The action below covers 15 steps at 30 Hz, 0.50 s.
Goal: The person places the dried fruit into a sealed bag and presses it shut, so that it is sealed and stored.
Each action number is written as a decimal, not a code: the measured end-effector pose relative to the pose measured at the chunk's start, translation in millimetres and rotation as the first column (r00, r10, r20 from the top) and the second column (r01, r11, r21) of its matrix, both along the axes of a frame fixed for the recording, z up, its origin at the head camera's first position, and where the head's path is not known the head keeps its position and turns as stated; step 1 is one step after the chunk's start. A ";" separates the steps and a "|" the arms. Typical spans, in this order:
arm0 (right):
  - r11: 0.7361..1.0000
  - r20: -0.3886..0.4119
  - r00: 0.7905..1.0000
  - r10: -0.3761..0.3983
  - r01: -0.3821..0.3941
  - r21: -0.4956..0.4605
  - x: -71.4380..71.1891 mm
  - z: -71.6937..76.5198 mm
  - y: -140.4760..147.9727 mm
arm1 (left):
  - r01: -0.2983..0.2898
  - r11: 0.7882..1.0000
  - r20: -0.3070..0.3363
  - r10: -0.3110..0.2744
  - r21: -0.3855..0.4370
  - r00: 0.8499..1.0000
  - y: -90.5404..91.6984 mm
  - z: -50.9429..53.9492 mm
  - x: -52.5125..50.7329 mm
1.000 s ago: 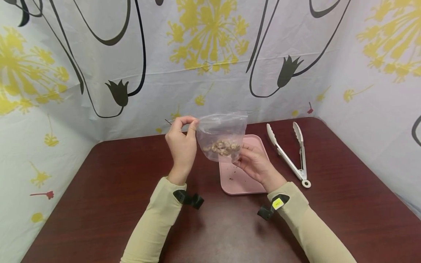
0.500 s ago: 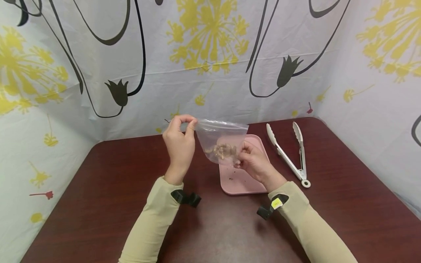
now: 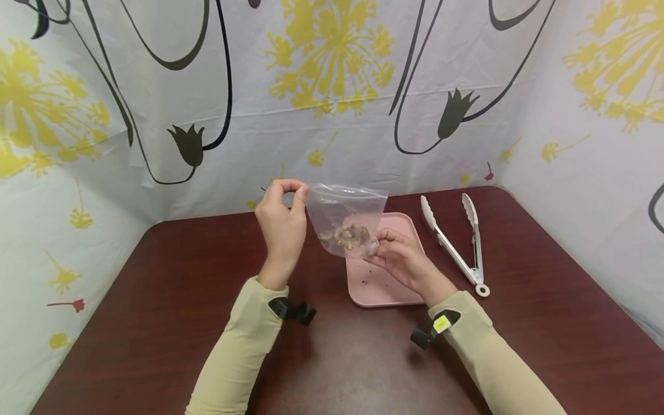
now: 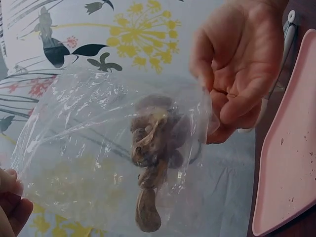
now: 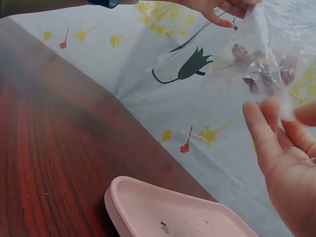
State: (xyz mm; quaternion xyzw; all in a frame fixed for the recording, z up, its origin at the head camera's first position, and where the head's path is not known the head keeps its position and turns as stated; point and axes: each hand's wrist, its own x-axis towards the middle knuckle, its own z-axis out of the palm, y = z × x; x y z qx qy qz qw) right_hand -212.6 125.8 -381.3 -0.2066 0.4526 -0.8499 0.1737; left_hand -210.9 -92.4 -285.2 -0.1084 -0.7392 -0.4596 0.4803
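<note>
A clear plastic zip bag (image 3: 344, 207) hangs in the air, holding several brown, wrinkled pieces that look like mushrooms (image 4: 149, 140) gathered near its bottom. My left hand (image 3: 282, 233) pinches the bag's upper left corner between thumb and forefinger. At the lower right corner, my right hand (image 3: 407, 262) grips the plastic with thumb and fingers, as the left wrist view also shows. The bag overlaps part of the pink tray (image 3: 386, 294) behind and below it. Whether the bag's top is sealed I cannot tell.
Small dark crumbs (image 5: 164, 227) lie on the tray. To its right, silver tongs (image 3: 459, 253) with pale tips rest spread on the dark wooden table (image 3: 197, 288). A flower-printed white sheet (image 3: 249, 115) walls the table's back and sides.
The bag has shifted slightly and the pieces inside have bunched differently. My left hand has moved a little left; my right hand has changed its finger position on the lower corner.
</note>
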 end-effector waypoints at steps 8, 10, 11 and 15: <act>0.990 0.012 0.993 -0.121 0.119 0.075 -0.2 1.3 -5.1 | -0.002 0.999 0.035 0.001 0.042 0.999 -1.1 1.7 1.4; 0.984 0.030 0.988 -0.151 0.147 0.096 -0.1 1.6 -6.3 | -0.002 0.999 0.036 0.001 0.044 0.999 -0.8 1.8 1.5; 0.981 0.038 0.986 -0.164 0.160 0.106 0.1 1.6 -6.7 | -0.002 0.999 0.035 0.001 0.046 0.999 -0.6 1.9 1.8; 0.969 0.062 0.974 -0.218 0.209 0.134 0.5 1.0 -7.4 | -0.002 0.999 0.033 0.000 0.052 0.999 -0.5 1.5 2.4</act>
